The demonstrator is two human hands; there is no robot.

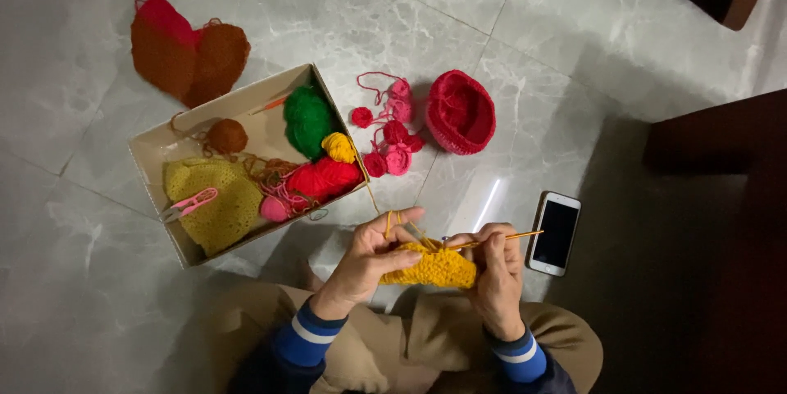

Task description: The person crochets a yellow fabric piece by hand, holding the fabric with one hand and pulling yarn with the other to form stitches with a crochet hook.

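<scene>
Low centre of frame, left hand pinches the soft, floppy yellow crocheted piece by its edge while right hand grips a thin orange-handled crochet hook.

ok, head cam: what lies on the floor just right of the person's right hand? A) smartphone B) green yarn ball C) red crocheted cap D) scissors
A: a white-edged smartphone with a dark screen lies on the tile beside the right hand.

Marble floor bears box, hat, phone.
</scene>
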